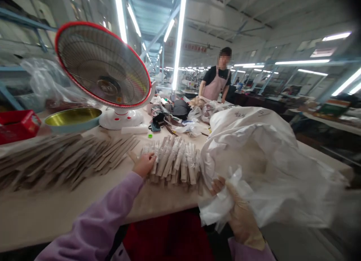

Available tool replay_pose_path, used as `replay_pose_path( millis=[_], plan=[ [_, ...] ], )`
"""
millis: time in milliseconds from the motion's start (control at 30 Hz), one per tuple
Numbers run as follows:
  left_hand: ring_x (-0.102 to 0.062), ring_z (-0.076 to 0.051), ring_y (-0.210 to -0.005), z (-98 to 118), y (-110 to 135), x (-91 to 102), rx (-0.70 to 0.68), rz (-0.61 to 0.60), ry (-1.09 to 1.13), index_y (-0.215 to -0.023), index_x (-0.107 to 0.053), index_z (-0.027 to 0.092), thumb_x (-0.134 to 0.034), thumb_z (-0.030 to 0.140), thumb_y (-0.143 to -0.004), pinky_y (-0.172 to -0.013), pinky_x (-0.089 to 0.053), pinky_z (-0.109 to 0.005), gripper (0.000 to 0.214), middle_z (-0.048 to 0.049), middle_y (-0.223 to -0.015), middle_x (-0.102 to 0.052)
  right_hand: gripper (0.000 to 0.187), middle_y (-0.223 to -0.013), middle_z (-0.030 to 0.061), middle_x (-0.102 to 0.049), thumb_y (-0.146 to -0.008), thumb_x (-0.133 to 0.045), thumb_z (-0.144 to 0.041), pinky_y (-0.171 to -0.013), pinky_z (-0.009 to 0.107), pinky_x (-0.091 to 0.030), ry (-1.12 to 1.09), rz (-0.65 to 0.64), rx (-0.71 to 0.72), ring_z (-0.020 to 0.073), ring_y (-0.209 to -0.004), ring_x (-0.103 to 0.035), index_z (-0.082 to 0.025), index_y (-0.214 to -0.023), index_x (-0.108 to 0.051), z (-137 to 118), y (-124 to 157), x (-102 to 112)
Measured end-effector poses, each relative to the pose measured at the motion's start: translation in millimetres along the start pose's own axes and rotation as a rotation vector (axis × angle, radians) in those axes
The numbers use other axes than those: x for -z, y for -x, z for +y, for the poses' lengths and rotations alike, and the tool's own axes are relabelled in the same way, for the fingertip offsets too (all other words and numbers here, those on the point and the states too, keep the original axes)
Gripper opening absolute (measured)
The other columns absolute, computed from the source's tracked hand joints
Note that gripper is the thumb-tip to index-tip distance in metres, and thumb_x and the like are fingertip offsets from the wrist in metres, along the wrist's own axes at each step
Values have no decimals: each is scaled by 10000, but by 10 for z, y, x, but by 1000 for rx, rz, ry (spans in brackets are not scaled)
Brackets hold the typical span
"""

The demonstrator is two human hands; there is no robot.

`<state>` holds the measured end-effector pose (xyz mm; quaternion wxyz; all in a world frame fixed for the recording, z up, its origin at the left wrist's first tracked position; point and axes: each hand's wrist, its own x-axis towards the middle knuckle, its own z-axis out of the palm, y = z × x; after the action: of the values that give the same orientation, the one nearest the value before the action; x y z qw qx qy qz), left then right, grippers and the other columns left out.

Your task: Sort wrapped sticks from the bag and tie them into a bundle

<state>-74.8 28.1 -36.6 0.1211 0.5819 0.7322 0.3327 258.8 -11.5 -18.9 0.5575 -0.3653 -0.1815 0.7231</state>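
Note:
A row of grey-beige flat strips in bundles (177, 159), wrapped in thin white film, lies on the table before me. At its left end my left hand (144, 164) is closed, its fingers curled on a wrapped bundle of strips. My right hand (219, 186), lower and to the right, is closed around crumpled white plastic film (218, 208); some of its fingers are hidden. A beige covering (245, 219) runs over my right forearm. Just beyond that hand, a large white sack (248, 122) gapes toward me, its inside blurred.
Loose strips (56, 159) spread across the left of the table (93, 216). Behind them stand a red-rimmed fan heater (104, 65), a gold-lined basin (73, 119) and a red box (19, 125). Mixed clutter (180, 109) lies farther back, near a person in an apron (216, 82).

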Motion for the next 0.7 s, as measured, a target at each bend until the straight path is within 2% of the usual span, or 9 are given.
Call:
replay_pose_path(
  millis=[67, 133, 200, 233, 333, 433, 567, 700],
  plan=[
    [-548, -249, -988, 43, 42, 105, -61, -36, -141, -1034, -619, 60, -391, 341, -813, -901, -388, -338, 424, -157, -1017, -640, 295, -867, 28, -697, -637, -733, -251, -765, 249, -528, -49, -21, -22, 135, -799, -637, -176, -918, -682, -27, -44, -75],
    [-553, -252, -956, 201, 129, 202, -100, -10, -225, -1041, -610, 68, -379, 361, -821, -887, -393, -352, 434, -149, -985, -638, 262, -848, 24, -700, -658, -719, -247, -765, 245, -519, -74, -67, -28, 131, -795, -637, -169, -906, -685, -26, -100, -132],
    [-573, -216, -866, 493, 295, 242, -145, -22, -167, -1019, -612, 123, -390, 403, -831, -842, -413, -327, 405, -100, -944, -642, 253, -879, 26, -701, -669, -712, -252, -795, 251, -506, -79, -105, -27, 138, -835, -634, -169, -907, -686, -2, -142, -171],
    [-580, -194, -815, 676, 404, 229, -185, -100, -89, -985, -618, 150, -402, 420, -831, -793, -428, -300, 379, -73, -907, -646, 258, -907, 29, -699, -674, -709, -255, -817, 257, -497, -74, -119, -22, 144, -867, -630, -170, -916, -685, 18, -150, -188],
    [-574, -163, -808, 1243, 731, 40, -331, -359, 149, -947, -626, 193, -433, 426, -834, -736, -424, -258, 323, -35, -904, -643, 284, -992, 36, -684, -693, -697, -276, -879, 270, -466, -48, -151, -11, 160, -961, -607, -183, -961, -678, 88, -116, -240],
    [-545, -152, -742, 1611, 898, -273, -328, -471, 295, -885, -619, 169, -480, 421, -809, -666, -409, -248, 297, -35, -834, -627, 335, -1084, 37, -653, -715, -677, -289, -965, 288, -403, -1, -203, 12, 170, -1063, -557, -192, -1035, -654, 138, -39, -266],
    [-444, -108, -618, 1736, 915, -541, -230, -473, 484, -736, -536, 153, -542, 354, -753, -566, -352, -221, 201, 10, -685, -527, 347, -1114, 49, -637, -719, -669, -286, -1021, 335, -343, 29, -261, 78, 194, -1106, -527, -174, -1047, -649, 128, 34, -237],
    [-361, -88, -570, 1729, 922, -553, -154, -502, 597, -663, -444, 169, -554, 336, -724, -530, -305, -211, 209, 50, -612, -411, 327, -1087, 51, -649, -713, -675, -283, -1002, 337, -358, -20, -265, 57, 190, -1065, -552, -175, -1022, -660, 75, 78, -196]
  ],
)
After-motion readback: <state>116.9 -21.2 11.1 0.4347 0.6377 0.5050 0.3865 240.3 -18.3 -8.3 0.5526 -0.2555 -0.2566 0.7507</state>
